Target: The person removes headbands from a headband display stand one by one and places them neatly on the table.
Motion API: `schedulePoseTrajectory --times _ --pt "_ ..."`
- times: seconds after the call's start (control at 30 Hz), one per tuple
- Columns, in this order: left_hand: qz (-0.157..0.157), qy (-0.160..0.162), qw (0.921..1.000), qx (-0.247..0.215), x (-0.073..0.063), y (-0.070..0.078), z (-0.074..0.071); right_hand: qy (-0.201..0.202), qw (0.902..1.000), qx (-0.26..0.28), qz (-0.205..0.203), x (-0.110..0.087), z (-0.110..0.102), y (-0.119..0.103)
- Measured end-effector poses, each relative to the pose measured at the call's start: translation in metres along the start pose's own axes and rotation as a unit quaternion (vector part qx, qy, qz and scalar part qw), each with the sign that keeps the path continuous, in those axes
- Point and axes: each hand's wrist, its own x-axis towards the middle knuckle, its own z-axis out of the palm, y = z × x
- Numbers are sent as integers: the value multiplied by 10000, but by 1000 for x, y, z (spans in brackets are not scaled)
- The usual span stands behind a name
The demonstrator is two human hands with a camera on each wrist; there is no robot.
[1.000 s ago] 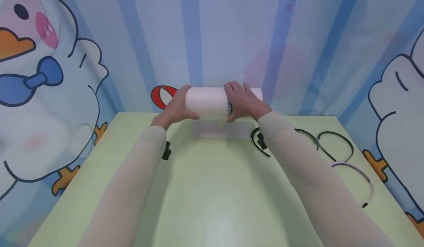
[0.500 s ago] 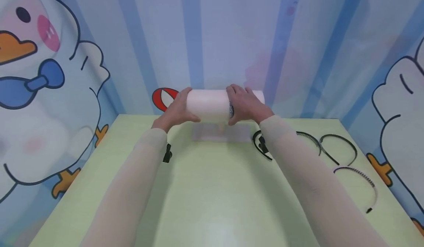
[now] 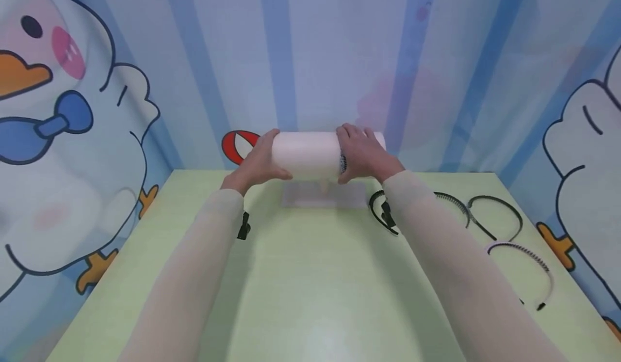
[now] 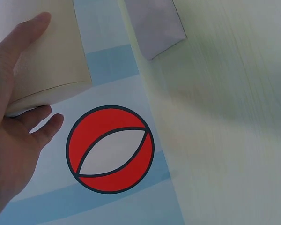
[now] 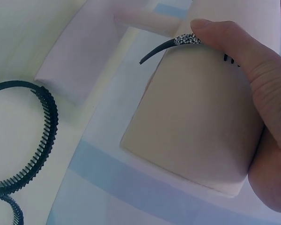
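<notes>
A pale headband stand, a thick horizontal roll (image 3: 305,154) on a short post above a flat base (image 3: 302,196), stands at the table's back. My left hand (image 3: 259,159) grips the roll's left end, thumb (image 4: 30,33) across its front and fingers around the end face. My right hand (image 3: 363,154) holds a black headband (image 3: 343,163) around the roll, right of its middle. In the right wrist view, the thumb presses a headband (image 5: 186,39) section set with clear stones; one tapered tip juts past the roll. Some teeth show under the hand, which hides the rest.
Several dark headbands, one toothed (image 5: 49,117), lie on the right of the pale green table (image 3: 301,275). A light headband (image 3: 531,257) lies nearer the right edge. A small black piece (image 3: 244,226) shows beside the left sleeve. A printed cloth backdrop (image 3: 330,54) rises behind.
My right hand and the headband have shifted slightly right along the roll. My left hand keeps its grip on the roll's left end. The head view has tilted a little.
</notes>
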Motion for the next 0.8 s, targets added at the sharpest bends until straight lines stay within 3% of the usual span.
schedulePoseTrajectory --times 0.8 --pt "65 26 10000 40 -1 2 -1 6 9995 197 254 -13 2 19"
